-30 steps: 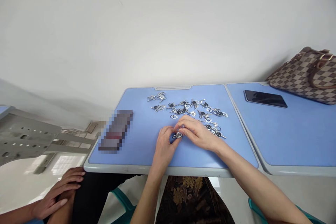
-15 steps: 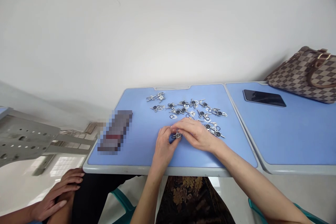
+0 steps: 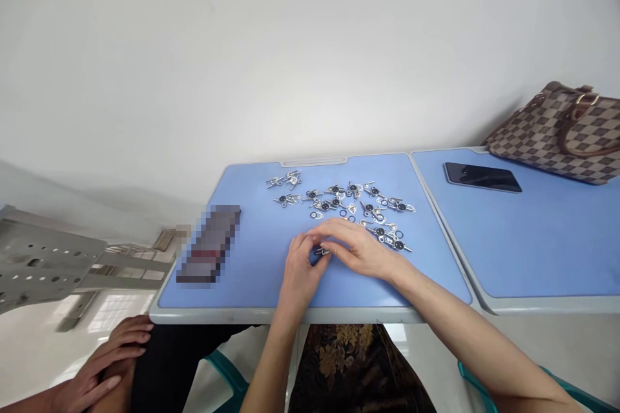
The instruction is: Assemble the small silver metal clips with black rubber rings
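Observation:
Close to the front of the blue desk [image 3: 242, 284], my left hand [image 3: 298, 272] has its thumb and fingers closed around a small silver metal fitting [image 3: 320, 251]. My right hand [image 3: 361, 249] arches over the same piece from the right, its fingertips meeting those of my left hand and pinching it. Most of the fitting is hidden by my fingers. Beyond my hands lie several similar fittings with black round discs [image 3: 369, 208] and silver pins. Thin dark rings [image 3: 343, 213] and flat silver plates are scattered among them. A smaller cluster of silver pieces [image 3: 292, 179] lies at the far left.
A blurred-out dark flat object [image 3: 210, 245] lies on the desk's left side. On the adjoining desk are a phone [image 3: 483, 177] and a checked handbag [image 3: 557, 135]. Another person's hand [image 3: 111, 358] rests on a knee at lower left. A white wall stands behind.
The view has shifted slightly. My right fingers have moved a little further over the fitting, covering more of it; both hands stay on it.

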`<state>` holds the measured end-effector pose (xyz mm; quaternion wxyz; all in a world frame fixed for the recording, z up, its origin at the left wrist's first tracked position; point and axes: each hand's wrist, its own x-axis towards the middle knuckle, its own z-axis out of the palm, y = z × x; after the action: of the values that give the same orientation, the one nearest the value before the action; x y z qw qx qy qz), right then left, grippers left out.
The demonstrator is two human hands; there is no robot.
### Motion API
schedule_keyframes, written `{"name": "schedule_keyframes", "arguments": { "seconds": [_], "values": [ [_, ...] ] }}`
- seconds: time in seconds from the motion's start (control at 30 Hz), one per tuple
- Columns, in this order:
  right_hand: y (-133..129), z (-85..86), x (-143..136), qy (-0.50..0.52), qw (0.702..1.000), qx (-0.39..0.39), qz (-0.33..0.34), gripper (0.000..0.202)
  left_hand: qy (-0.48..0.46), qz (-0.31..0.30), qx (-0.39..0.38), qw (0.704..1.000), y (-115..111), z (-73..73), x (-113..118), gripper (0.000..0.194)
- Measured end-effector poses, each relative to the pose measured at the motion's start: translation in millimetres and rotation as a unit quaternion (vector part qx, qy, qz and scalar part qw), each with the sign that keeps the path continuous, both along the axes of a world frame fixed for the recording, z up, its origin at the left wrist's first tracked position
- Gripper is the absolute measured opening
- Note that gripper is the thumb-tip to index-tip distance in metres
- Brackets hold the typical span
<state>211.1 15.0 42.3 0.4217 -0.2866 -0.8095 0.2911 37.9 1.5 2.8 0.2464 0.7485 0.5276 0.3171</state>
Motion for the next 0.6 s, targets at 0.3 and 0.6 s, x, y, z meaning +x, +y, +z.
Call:
{"name": "schedule_keyframes", "arguments": {
  "seconds": [0.3, 0.6],
  "values": [
    [1.7, 3.0, 10.3, 0.095, 0.989, -0.008, -0.108, 0.027, 0.008, -0.008, 0.018, 1.0, -2.0, 3.1, 2.3, 0.024],
    [3.2, 0.7, 11.4, 0.035, 0.996, -0.023, -0.084, 0.025, 0.025, -0.019, 0.036, 0.999, 0.0, 4.1, 1.5, 0.01]
  ]
}}
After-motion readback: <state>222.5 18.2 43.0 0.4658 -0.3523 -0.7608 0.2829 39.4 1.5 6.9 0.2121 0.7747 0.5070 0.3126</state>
